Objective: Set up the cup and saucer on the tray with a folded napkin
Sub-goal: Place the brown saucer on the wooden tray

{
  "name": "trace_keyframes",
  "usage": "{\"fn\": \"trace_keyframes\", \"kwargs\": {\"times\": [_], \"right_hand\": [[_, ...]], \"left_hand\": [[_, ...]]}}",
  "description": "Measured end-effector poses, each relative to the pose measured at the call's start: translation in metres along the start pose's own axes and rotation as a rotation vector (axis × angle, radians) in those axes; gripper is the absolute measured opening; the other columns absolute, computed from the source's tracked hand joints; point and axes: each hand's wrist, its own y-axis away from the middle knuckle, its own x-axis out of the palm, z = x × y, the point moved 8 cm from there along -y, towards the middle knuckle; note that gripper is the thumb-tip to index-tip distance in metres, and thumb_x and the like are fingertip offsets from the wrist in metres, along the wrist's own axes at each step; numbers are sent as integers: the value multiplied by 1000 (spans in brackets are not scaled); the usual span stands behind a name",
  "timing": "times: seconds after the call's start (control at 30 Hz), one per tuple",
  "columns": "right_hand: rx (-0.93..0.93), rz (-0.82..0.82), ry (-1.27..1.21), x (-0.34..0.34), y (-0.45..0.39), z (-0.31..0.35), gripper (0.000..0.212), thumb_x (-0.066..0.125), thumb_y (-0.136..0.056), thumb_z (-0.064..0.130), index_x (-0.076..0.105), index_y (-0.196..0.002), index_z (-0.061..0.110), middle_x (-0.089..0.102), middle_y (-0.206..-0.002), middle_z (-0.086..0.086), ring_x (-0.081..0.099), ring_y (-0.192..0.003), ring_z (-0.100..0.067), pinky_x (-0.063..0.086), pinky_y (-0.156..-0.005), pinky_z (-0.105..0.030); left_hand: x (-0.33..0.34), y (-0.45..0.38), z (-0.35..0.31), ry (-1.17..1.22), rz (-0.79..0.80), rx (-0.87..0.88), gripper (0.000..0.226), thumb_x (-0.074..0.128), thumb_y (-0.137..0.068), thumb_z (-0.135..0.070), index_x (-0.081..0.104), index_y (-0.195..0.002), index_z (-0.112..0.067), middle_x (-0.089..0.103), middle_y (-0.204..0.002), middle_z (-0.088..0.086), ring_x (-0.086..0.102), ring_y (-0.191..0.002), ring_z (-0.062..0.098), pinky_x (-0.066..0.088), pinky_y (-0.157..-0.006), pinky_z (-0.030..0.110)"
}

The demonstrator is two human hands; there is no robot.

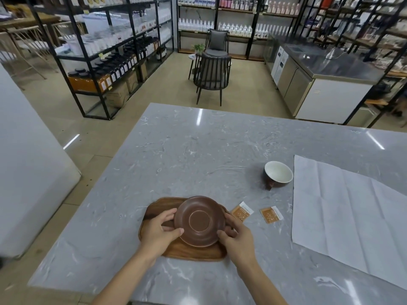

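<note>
From the head camera, you are looking down at a grey marbled table (198, 155) with both of your hands on a brown saucer (199, 221). Your left hand (157, 232) grips the saucer's left rim — thumb on top at the near-left edge, fingers curled around the far-left edge. Your right hand (236, 236) grasps the right rim the same way, fingertips pressed on the near-right edge. The saucer sits over the wooden tray (193, 250), which lies near the table's near edge, roughly at its middle; whether the saucer rests flat on the tray or is held just above it, you cannot tell.

The cup (278, 175) — dark outside, white inside — stands on the table well apart from the tray, farther back and to the right, its handle turned toward the near edge. Just beside it, toward the right edge, the white napkin (348, 214) lies spread open and creased, not yet folded. Between tray and napkin lie two small orange sachets (242, 211), flat on the table, near each other but apart.
</note>
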Motion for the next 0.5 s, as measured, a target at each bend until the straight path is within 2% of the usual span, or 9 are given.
{"fn": "trace_keyframes", "kwargs": {"times": [0.17,0.37,0.5], "right_hand": [[-30,-26,66,0,4,0,54,72,-82,0,66,-132,21,81,-87,9,76,-90,-4,59,-93,-41],[-51,-53,129,0,8,-4,54,73,-85,4,64,-134,24,81,-87,8,74,-89,1,60,-92,-35],[-79,-60,145,0,9,-5,53,73,-86,6,64,-134,27,80,-82,7,73,-85,2,59,-88,-27]], "left_hand": [[-1,4,10,5,0,-8,67,86,-78,-8,60,-135,-31,66,-127,-10,75,-92,19,61,-92,41],[-2,9,13,-12,1,15,68,85,-80,-13,57,-137,-39,65,-126,-17,73,-97,11,60,-94,37],[-3,10,18,36,19,5,69,84,-80,-12,57,-137,-41,64,-127,-15,74,-100,13,60,-95,41]]}}
